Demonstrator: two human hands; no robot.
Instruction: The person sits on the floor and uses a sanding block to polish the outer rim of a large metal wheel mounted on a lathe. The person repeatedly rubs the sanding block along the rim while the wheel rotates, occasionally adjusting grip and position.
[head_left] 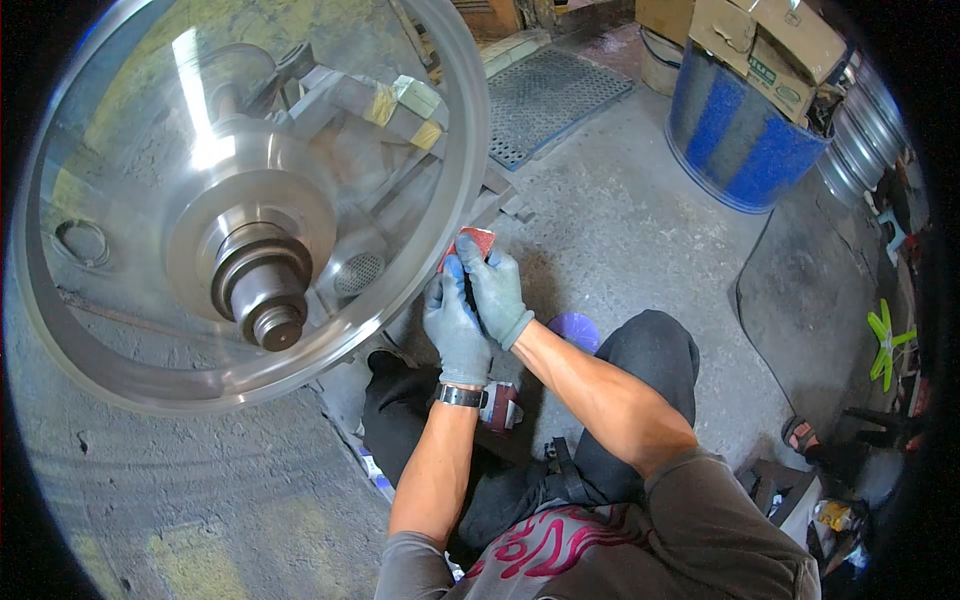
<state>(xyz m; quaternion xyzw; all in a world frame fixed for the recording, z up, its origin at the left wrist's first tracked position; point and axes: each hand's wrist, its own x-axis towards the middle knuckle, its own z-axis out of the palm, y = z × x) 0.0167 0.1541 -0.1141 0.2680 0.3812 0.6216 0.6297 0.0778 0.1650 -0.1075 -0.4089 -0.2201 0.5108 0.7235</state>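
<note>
The left hand (457,322) and right hand (497,292), both gloved, pinch a red pad (483,238) at the rim (473,135) of the blurred wheel (250,190), their fingers hiding any contact. Work seems under way, the rim bright, though how much remains I cannot tell. Near the hands are a maroon box (503,408) and purple disc (577,331); a blue bin (730,135) stands well apart.

Large steel wheel (248,190) is tilted, smooth grey rim, interior blurred see-through as if spun; stepped shaft end (265,285), shiny, is pointed toward viewer. Small red abrasive sheet (483,238) is pinched in left hand (458,325) and right hand (498,292), beside rim's right edge; contact can't be told.
</note>
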